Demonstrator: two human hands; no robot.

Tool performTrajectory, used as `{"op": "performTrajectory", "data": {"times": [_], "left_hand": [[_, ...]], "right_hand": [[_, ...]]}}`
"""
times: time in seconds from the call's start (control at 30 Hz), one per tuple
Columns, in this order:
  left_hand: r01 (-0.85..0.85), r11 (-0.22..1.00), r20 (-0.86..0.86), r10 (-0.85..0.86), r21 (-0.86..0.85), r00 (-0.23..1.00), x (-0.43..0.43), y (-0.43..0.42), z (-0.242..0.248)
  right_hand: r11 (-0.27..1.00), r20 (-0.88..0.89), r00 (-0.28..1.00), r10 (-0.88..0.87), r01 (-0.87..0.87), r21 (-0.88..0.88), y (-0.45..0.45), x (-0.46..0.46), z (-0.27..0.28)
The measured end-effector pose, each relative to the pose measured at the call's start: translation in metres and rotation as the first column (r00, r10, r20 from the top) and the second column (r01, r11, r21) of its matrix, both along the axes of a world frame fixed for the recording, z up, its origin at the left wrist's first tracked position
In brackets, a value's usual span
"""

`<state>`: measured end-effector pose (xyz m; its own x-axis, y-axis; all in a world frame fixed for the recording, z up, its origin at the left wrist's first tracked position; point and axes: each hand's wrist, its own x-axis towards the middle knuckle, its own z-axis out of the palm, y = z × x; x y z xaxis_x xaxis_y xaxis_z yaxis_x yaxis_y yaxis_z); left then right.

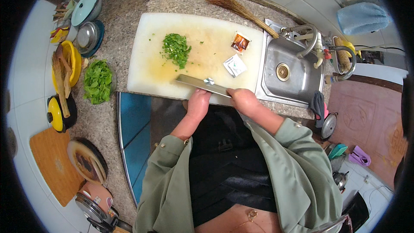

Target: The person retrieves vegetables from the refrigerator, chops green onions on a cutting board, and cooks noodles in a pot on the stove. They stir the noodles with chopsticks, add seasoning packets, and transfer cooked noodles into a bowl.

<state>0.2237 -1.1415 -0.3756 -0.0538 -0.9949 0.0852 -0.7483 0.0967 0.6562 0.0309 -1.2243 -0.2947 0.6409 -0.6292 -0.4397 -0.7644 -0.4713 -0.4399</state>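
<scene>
Near the front edge of a white cutting board [200, 27], my right hand [245, 102] grips the handle end of a cleaver [194, 82]. The blade points left and is seen at a slant. My left hand [198, 103] is at the near side of the blade, its fingertips partly hidden, so its hold is unclear. A small shiny silvery piece [209, 80] shows at the blade's upper edge. Chopped green herbs [177, 50] lie in a pile on the board's left half. On its right are a sachet of reddish-brown sauce [240, 42] and a silvery white packet [235, 65].
A steel sink [296, 81] with a faucet [310, 43] adjoins the board's right. A straw whisk [239, 9] lies behind. Leafy greens in a bowl [98, 82], a yellow basket [77, 63], a yellow-lidded pot [56, 114] and a wooden board [53, 165] stand left.
</scene>
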Motion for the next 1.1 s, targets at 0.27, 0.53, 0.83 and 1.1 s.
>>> {"op": "performTrajectory", "data": {"times": [0.27,0.53,0.83,1.1], "left_hand": [[0.003,0.995,-0.011,-0.004,-0.102,1.000,0.001,-0.002,0.008],[0.051,0.996,0.021,-0.050,-0.080,0.999,0.004,-0.001,0.008],[0.071,0.993,0.000,-0.072,-0.094,0.997,0.003,0.004,0.013],[0.082,0.989,0.025,-0.079,-0.124,0.997,0.005,0.001,0.014]], "right_hand": [[0.999,-0.056,0.998,-0.039,0.040,0.022,-0.005,-0.016,0.010],[0.998,0.020,0.998,-0.055,0.055,0.019,-0.002,0.012,-0.008],[0.997,-0.108,0.992,-0.072,0.075,0.022,0.010,-0.026,0.005],[0.998,0.015,0.998,-0.059,0.060,-0.022,0.006,0.012,-0.003]]}}
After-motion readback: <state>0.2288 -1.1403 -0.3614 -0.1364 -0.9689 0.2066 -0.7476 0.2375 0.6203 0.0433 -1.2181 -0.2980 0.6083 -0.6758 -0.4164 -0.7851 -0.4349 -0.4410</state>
